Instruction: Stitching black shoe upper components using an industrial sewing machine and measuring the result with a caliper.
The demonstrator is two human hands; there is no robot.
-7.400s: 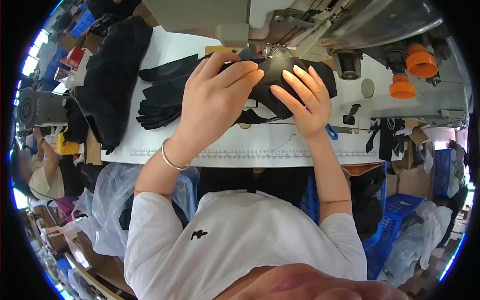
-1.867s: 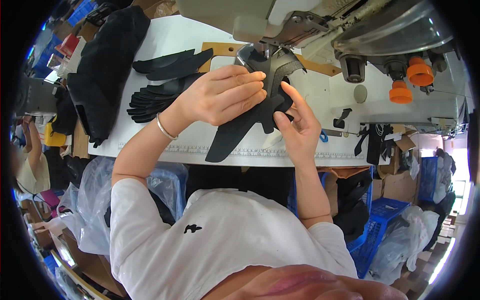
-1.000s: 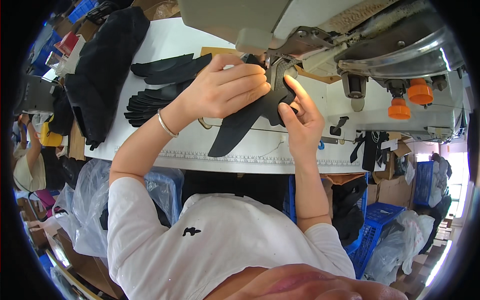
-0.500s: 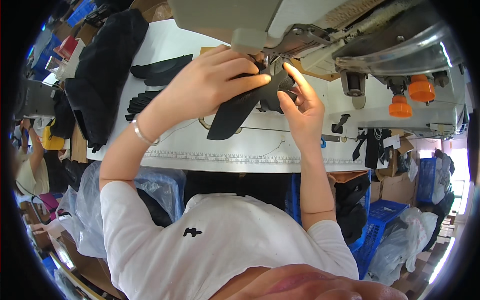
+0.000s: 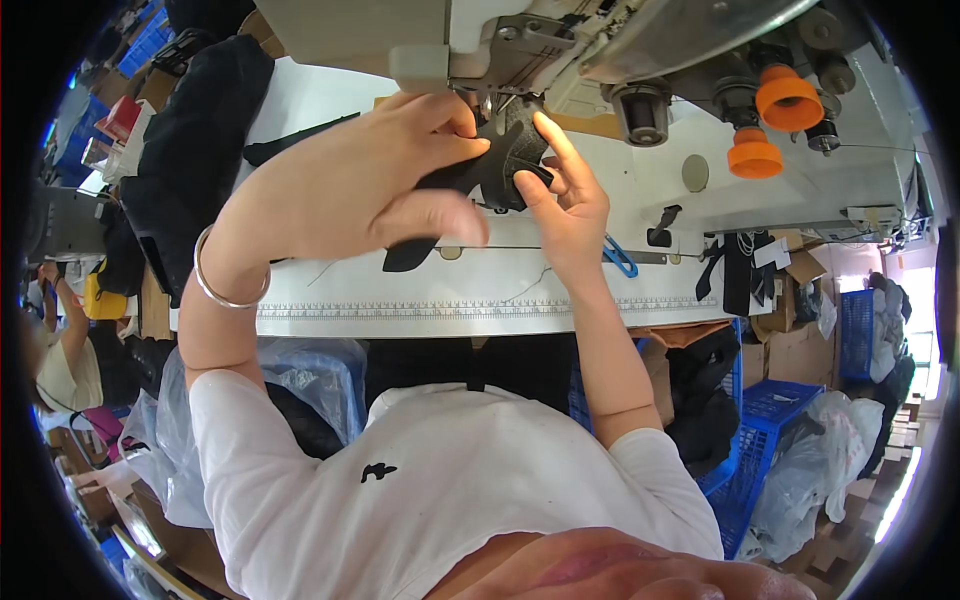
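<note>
White T-shirt [image 5: 470, 490], creased across the front, rounded neckline on the near side. Small, irregular black motif [image 5: 378, 471] left of chest centre. Left sleeve [image 5: 245, 430] and right sleeve [image 5: 665, 475] short, same white. Thin silver-coloured bangle [image 5: 214, 296] at left wrist. Left hand [image 5: 350, 180] and right hand [image 5: 572, 210] bare. Lower garment [image 5: 420, 365] black, beyond shirt's far hem.

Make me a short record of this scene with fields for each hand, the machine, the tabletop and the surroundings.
Left hand: fingertips on a black piece, silver bangle at the wrist
Right hand: thumb and fingers hold the piece's right edge
Machine: sewing machine above the piece; exact needle contact too small to tell
Tabletop: white table, ruler strip along its front edge, blue-handled tool beside the right wrist
Surroundings: dark cloth bundle at left, blue crate at right
</note>
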